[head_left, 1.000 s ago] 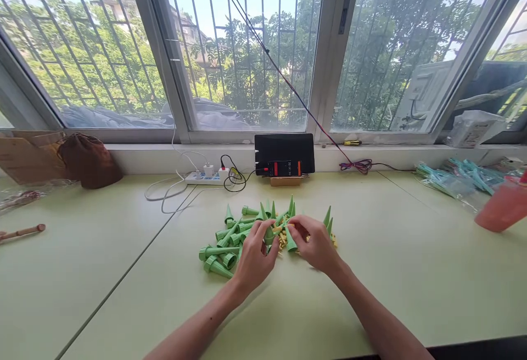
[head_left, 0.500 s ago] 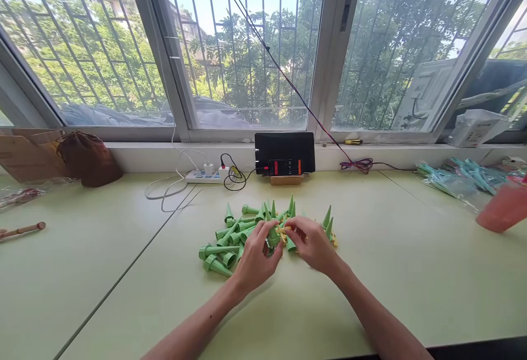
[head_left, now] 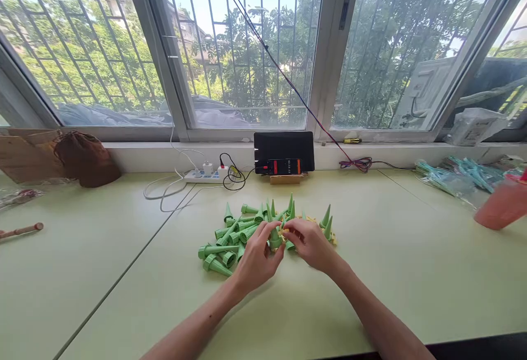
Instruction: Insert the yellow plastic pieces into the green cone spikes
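Upright in the fingers of my left hand (head_left: pixel 257 256) is a green plastic plant watering spike (head_left: pixel 275 237), its wide collar low and its point up. Close beside it, my right hand (head_left: pixel 313 246) is closed in a pinch against the spike's side, on a small yellow plastic piece (head_left: pixel 284 231) mostly covered by the fingertips. To the left lies a heap of green spikes (head_left: pixel 235 236), several on their sides. A few other spikes (head_left: pixel 327 220) stand past my right hand, among loose yellow pieces (head_left: pixel 334 237) partly hidden behind it.
Behind the heap, a phone (head_left: pixel 285 167) leans against a black tablet (head_left: pixel 284 146). A power strip (head_left: pixel 209 176) with cables sits to its left. A brown drawstring bag (head_left: pixel 88 159) and a bamboo stick (head_left: pixel 22 230) lie farther left. At right are a red cup (head_left: pixel 500 203) and bagged teal items (head_left: pixel 447 179).
My right fingers have stayed by the spike, and the yellow piece that showed between my hands is now nearer the spike and more covered. The view has shifted slightly.
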Demonstrator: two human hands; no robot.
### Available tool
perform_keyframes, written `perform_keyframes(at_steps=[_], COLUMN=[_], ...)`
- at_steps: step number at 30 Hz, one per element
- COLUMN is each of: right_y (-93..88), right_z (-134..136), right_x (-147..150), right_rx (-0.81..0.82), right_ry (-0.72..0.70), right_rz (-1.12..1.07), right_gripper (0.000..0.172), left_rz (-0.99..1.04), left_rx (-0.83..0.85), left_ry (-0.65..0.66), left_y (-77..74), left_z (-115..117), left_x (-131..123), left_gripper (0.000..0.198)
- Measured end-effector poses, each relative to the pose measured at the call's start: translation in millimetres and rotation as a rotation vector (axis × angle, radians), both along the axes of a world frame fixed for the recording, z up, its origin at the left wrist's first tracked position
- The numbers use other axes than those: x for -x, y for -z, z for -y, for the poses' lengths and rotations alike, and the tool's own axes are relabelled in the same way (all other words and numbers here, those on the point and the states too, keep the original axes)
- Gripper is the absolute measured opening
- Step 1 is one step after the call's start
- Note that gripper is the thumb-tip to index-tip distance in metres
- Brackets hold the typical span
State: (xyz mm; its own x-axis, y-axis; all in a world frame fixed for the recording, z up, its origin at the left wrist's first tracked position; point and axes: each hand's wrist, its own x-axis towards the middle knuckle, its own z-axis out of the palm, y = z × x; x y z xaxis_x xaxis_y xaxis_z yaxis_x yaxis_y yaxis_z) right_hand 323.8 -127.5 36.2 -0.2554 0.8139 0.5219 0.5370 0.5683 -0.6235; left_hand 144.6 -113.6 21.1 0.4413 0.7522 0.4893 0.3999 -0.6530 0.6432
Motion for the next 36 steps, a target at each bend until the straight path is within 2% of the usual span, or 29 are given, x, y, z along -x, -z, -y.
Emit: perform_keyframes(at_steps=[22,25,31,36], right_y=[-3.0,-2.5,-3.2,-4.0], right_z=[2.3,1.5,2.0,3.5], right_x=[-0.1,-0.2,0.0,0.2], right_rx=[0.04,0.026,-0.023,-0.037], right_ry=[0.02,0.029,0.028,0.016], right_rz=[0.047,0.047,0.007,-0.021], right_gripper=[0.03,0.028,0.013,0.012], left_rz=[0.033,0.049,0.108,0.147], left_rx=[0.035,0.074,0.197,0.242], left_ry=[0.027,0.021,0.006,0.019], left_y=[-2.2,-3.2,-8.8,-12.4], left_z=[1.8,2.1,3.1,3.7], left_x=[-2.0,-2.3,-3.1,-4.5], left_gripper=[0.036,0.036,0.033,0.033])
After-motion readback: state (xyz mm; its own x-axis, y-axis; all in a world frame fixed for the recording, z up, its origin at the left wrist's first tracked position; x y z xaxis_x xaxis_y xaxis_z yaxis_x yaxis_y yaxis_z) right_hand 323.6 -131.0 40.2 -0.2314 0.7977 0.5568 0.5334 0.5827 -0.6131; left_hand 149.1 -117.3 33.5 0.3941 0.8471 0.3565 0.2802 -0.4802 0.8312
